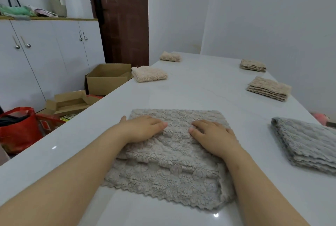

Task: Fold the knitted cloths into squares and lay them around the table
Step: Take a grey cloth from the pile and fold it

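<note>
Both the left hand and the right hand lie flat, fingers straight, pressing a fluffy grey knitted cloth with scalloped edges, half-folded beneath them on the glossy white desk.

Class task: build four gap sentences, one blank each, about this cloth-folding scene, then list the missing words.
1. The left hand and right hand lie flat on the grey cloth; the folded grey cloth lies nearer the ____ hand.
2. Along the table's left edge lie ____ folded cream cloths.
3. The bag on the floor is ____.
4. The open box near the door is made of ____.
Missing words: right; two; red; cardboard.
</note>
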`<state>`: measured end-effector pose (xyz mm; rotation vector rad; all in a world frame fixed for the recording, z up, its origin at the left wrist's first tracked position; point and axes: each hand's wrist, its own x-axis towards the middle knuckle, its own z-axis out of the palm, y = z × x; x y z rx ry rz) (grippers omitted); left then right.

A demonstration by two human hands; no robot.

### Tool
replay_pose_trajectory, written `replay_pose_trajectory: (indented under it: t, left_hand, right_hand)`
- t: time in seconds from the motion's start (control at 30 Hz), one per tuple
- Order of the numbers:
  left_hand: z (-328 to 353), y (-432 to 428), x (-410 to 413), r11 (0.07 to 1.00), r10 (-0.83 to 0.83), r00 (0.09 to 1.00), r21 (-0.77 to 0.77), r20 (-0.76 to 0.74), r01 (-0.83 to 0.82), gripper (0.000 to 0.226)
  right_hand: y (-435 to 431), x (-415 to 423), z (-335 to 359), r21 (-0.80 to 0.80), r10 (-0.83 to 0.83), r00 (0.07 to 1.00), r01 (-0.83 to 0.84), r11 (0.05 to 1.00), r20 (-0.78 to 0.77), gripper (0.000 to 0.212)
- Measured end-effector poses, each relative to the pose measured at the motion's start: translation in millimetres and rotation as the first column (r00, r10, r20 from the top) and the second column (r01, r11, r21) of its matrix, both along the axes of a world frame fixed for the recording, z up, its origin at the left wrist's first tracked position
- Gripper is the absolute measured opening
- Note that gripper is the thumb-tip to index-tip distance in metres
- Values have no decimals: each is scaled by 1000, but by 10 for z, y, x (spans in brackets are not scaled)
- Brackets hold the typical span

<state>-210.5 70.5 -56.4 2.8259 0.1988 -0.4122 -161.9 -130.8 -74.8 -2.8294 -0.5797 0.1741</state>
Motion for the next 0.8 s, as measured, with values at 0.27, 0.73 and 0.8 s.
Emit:
replay_pose_trajectory:
  t: [0.27,0.73,0.8]
  left_hand:
    - [-113,-40,597,990,-33,999,141,32,29,64]
    - [-251,-304,-130,989,-145,976,62,161,136,56]
    - [-287,-315,-274,981,-139,985,154,103,122,58]
  right_hand:
    - [-37,256,-54,-20,-43,999,43,999,-4,56]
    - [-327,-299,32,459,-36,986,-43,887,162,28]
    - [-411,-455,-38,360,72,986,-123,925,151,33]
